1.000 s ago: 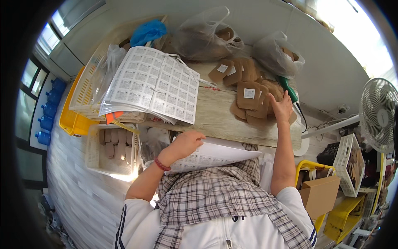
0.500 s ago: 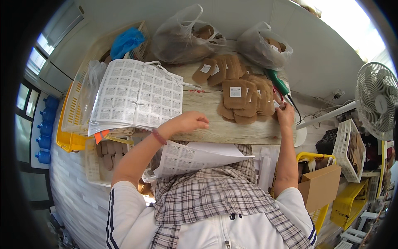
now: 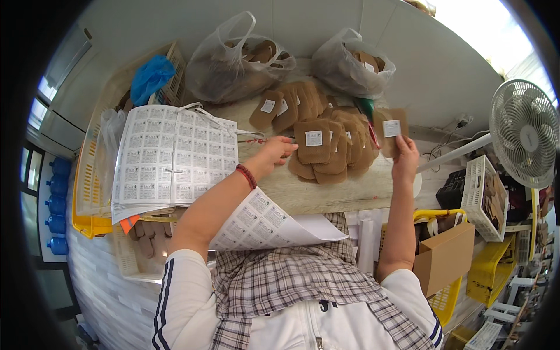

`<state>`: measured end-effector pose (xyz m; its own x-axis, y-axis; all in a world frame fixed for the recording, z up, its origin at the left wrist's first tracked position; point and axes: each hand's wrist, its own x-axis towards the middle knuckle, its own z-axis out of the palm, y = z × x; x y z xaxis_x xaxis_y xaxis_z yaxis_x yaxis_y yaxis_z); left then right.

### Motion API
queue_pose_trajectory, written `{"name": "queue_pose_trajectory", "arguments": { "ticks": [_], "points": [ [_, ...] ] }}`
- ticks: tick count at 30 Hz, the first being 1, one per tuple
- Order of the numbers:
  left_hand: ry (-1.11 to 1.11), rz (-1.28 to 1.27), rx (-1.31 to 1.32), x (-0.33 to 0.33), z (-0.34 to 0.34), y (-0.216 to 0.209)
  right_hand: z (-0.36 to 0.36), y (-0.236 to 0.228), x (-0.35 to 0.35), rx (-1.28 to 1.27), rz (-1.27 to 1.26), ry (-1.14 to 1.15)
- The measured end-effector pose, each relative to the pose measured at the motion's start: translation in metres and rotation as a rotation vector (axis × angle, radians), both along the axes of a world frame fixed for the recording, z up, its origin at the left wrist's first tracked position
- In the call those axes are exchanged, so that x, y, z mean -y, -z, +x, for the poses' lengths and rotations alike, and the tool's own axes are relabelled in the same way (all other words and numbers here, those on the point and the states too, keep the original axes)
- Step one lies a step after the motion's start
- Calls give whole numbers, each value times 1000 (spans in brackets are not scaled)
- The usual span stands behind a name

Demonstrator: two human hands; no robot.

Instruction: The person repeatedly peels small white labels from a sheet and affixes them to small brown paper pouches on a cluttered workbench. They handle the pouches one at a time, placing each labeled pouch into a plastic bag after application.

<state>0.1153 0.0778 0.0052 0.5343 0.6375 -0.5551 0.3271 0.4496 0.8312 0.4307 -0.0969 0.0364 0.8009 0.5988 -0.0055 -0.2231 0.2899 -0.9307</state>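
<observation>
Raised over the right end of the table, my right hand [image 3: 404, 157] pinches a flat brown rounded piece [image 3: 394, 119] by its lower edge; a white printed label is on its face. My left hand [image 3: 276, 153] reaches out with extended fingers beside the left edge of a pile of similar labelled brown pieces [image 3: 315, 153]; whether the fingertips touch it is hard to tell. Farther back, a fanned row of brown pieces [image 3: 286, 111] overlaps. Below my left forearm, a curled sheet of printed labels [image 3: 256, 224] lies over my lap at the table's front edge.
A thick stack of label sheets [image 3: 175, 157] covers the table's left side. Two plastic bags [image 3: 233, 70] of brown pieces stand at the back. Behind the raised piece is a green-handled tool [image 3: 365, 106]. A fan [image 3: 524, 137] stands at right, crates [image 3: 93, 140] at left.
My right hand has lifted a brown piece from the pile's right side and raised it. My left hand has moved up toward the pile, its fingers stretching out. The view has shifted slightly.
</observation>
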Motion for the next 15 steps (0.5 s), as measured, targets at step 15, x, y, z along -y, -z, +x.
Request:
{"name": "queue_pose_trajectory", "arguments": {
  "ticks": [15],
  "points": [
    [-33,-292,5,13,41,-5,1,32,-75,680,-1062,-243]
  ]
}}
